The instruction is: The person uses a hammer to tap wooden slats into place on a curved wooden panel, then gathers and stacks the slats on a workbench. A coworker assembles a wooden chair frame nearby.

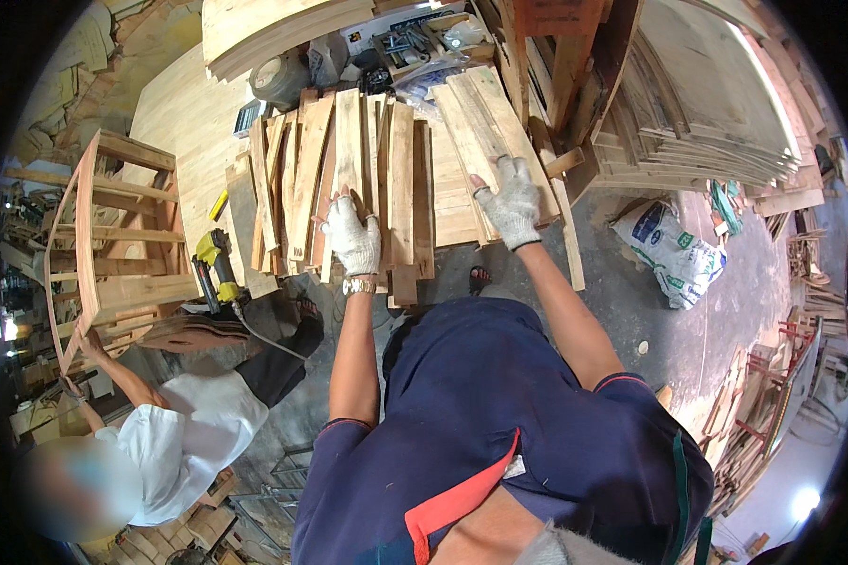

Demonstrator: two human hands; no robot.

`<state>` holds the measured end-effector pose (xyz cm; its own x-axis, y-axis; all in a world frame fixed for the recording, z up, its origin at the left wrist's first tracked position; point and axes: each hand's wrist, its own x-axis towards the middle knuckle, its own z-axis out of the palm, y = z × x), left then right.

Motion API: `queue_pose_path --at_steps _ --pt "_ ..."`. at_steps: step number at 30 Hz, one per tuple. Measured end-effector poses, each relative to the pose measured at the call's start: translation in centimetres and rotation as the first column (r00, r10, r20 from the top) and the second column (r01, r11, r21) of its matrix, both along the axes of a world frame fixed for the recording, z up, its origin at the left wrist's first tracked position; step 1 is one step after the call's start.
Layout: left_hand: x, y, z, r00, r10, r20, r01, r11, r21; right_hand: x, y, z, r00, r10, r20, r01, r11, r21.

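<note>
A grey concrete floor fills the middle right of the frame. Stacked plywood sheets rise at upper right, a wooden frame stands at left, and 1 white sack lies on the floor. Bright light glares at lower right.
</note>
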<state>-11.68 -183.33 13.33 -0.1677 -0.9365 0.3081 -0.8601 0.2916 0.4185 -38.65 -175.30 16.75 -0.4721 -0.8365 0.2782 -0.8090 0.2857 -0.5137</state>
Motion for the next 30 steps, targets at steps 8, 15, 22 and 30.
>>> queue_pose_path --at_steps 8,15,22,30 --pt "-6.2 6.6 2.8 0.417 -0.002 -0.909 0.562 0.786 0.256 5.5 -0.8 -1.2 0.859 0.319 0.399 -0.302 0.947 -0.106" --pt "-5.4 3.7 3.9 0.976 -0.204 0.074 0.167 0.925 0.341 2.4 -1.9 0.7 0.998 0.065 -0.015 -0.055 0.931 0.361" --pt "-5.1 3.6 -1.9 0.888 -0.273 0.370 0.205 0.955 0.214 2.3 -3.5 -3.3 0.918 0.160 -0.363 -0.046 0.952 0.303" --pt "-5.5 3.7 -2.4 0.913 -0.269 0.305 0.211 0.955 0.210 0.6 -3.4 -4.9 0.904 0.350 -0.245 -0.262 0.907 0.330"
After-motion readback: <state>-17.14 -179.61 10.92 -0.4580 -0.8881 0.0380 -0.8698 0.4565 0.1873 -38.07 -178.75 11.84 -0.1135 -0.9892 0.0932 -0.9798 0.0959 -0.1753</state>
